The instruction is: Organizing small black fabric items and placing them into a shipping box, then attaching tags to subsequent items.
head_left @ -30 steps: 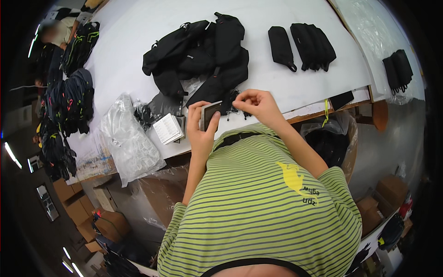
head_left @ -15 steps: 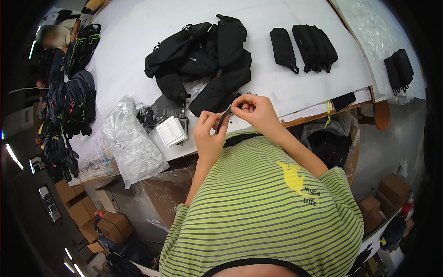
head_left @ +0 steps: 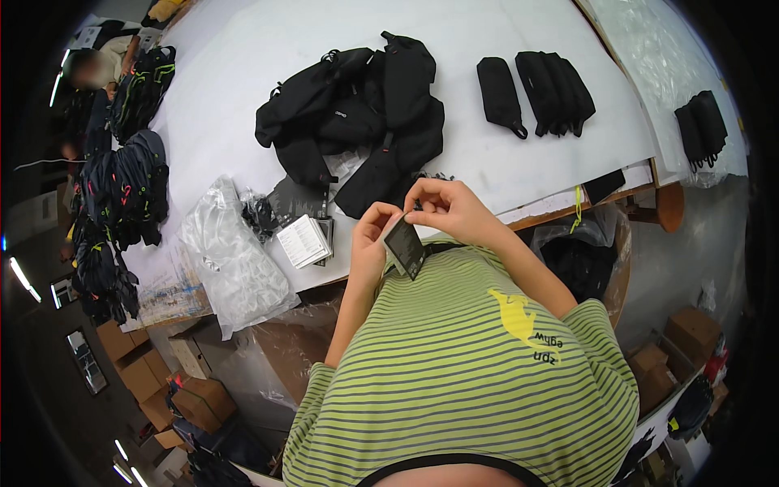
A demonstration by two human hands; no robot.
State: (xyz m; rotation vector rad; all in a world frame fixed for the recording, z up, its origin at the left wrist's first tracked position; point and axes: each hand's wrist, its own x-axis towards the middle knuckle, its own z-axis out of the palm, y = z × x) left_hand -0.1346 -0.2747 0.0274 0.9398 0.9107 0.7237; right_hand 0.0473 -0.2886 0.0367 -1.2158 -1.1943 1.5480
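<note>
Close to my body, at the table's near edge, my left hand (head_left: 371, 245) grips a dark hang tag (head_left: 405, 247) with a pale layer behind it. My right hand (head_left: 446, 208) pinches at the tag's top corner; whatever small thing sits between its fingertips is hidden. A stack of white printed tags (head_left: 303, 242) lies on the table to the left of my hands. Just beyond my hands is a heap of black fabric bags (head_left: 345, 114). Several slim black pouches (head_left: 557, 93) lie side by side farther right, with a single black pouch (head_left: 500, 93) beside them.
A clear plastic bag (head_left: 238, 261) hangs slightly over the table's left front edge. Dark backpacks (head_left: 126, 187) are piled along the left side, near another person. More black pouches (head_left: 701, 130) rest on plastic at far right. Cardboard boxes (head_left: 204, 398) stand on the floor.
The tag was edge-on between my hands; now its dark face is turned up and hangs toward my shirt. Both hands have shifted slightly toward me.
</note>
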